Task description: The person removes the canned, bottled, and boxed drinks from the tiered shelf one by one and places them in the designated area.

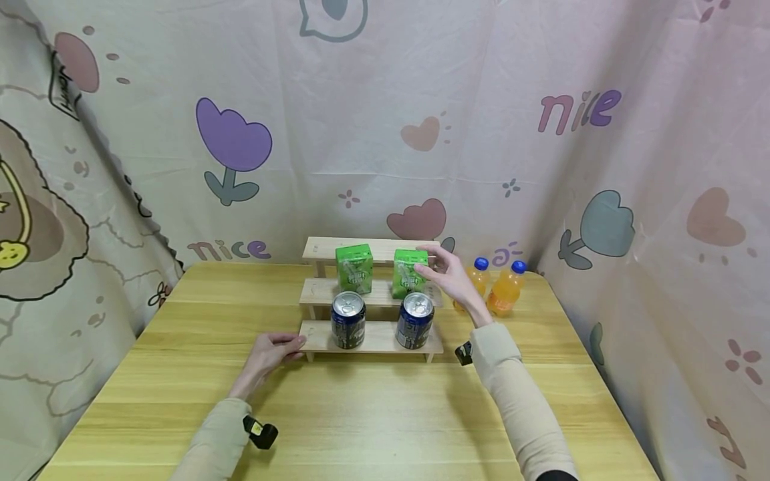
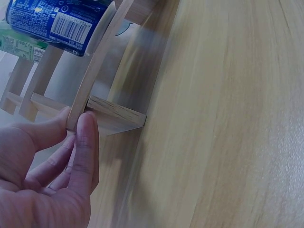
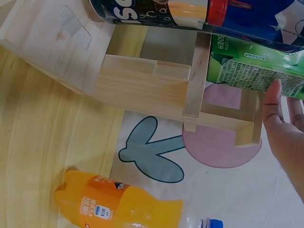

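A three-tier wooden shelf point(image 1: 373, 337) stands on the table. My left hand point(image 1: 273, 354) pinches the left end of its lowest board point(image 2: 88, 85) between thumb and fingers. On the middle tier are two green boxes, one at left point(image 1: 354, 268) and one at right point(image 1: 409, 272). My right hand point(image 1: 448, 274) is at the right green box point(image 3: 256, 66), its thumb against the near side; the far fingers are partly hidden. Two dark blue cans stand on the lowest tier, one at left point(image 1: 348, 321) and one at right point(image 1: 415, 321).
Two orange bottles with blue caps, one nearer point(image 1: 506, 288) and one partly behind my right hand point(image 1: 479, 274), stand right of the shelf. A printed curtain point(image 1: 337, 147) hangs behind and beside the wooden table point(image 1: 373, 427).
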